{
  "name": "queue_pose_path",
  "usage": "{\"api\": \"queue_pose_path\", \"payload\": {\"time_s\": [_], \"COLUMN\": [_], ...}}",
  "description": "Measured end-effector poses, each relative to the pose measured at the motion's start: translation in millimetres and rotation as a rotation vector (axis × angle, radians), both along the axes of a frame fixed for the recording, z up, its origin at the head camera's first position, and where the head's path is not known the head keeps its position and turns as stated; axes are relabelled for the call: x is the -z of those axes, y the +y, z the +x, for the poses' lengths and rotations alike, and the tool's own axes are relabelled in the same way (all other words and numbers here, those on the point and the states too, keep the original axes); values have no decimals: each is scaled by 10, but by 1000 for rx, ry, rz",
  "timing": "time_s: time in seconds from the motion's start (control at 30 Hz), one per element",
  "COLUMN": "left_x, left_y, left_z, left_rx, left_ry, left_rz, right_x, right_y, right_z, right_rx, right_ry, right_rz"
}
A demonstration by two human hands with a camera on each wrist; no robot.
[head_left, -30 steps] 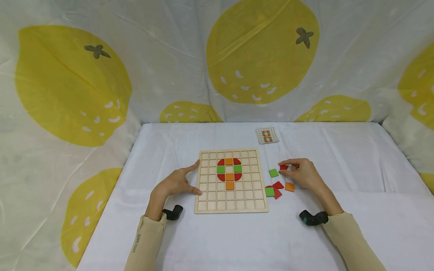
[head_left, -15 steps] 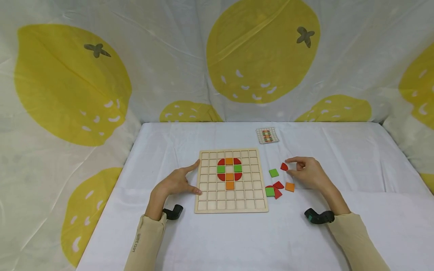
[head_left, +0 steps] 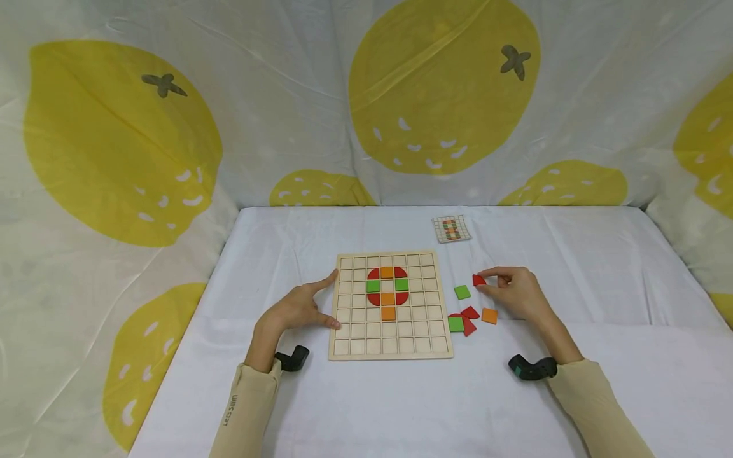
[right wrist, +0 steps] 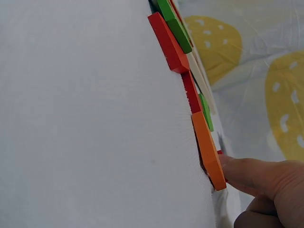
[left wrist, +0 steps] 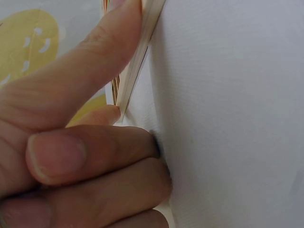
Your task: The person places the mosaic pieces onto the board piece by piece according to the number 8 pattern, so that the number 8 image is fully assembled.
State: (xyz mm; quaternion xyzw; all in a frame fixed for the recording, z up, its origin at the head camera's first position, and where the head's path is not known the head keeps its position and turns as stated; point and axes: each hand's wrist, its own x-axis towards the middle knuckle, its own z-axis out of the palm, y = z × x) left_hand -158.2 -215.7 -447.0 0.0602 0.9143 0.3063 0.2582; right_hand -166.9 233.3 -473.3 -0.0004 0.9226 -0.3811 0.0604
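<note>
the right hand (head_left: 517, 292) pinches a red tile (head_left: 478, 280) between thumb and forefinger, right of the wooden board (head_left: 422, 331) and nearer the tabletop's (head_left: 572, 261) back edge than the orange tile (head_left: 489, 316); whether it is lifted, i cannot tell. the left hand (head_left: 298, 308), thumb and forefinger spread, touches the board's left edge, which should steady it. best grip the tile by its rim, square its straight sides to the board's lines, and clear the loose green tile (head_left: 462, 292).

This is a curtained-off tabletop workspace, with lemon-print drapes (head_left: 286, 114) enclosing a white-covered table (head_left: 607, 267).
</note>
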Motion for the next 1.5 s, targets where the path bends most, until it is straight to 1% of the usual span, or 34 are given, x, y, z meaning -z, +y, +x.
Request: {"api": "queue_pose_path", "payload": {"time_s": [0.1, 0.5, 0.67, 0.8, 0.9, 1.03, 1.2, 1.5], "left_x": [2, -6, -6, -6, -7, -14, -11, -1], "left_y": [1, 1, 3, 3, 4, 4, -2, 1], "left_z": [1, 7, 13, 13, 11, 9, 14, 13], "left_rx": [0, -7, -5, -3, 1, -1, -1, 1], "left_ry": [0, -8, -7, -6, -4, -4, -2, 3], "left_rz": [1, 10, 5, 8, 12, 14, 11, 15], "right_x": [-10, 16, -32, -79, -95, -79, -38, -18], "right_y": [-15, -58, -105, -260, -440, -676, -891, -1154], "right_z": [6, 3, 29, 91, 155, 231, 313, 392], "right_rx": [16, 26, 22, -9, -63, -124, -149, -202], "right_ry": [1, -3, 0, 12, 12, 28, 8, 34], "right_rz": [2, 7, 8, -22, -60, -95, -143, -139]}}
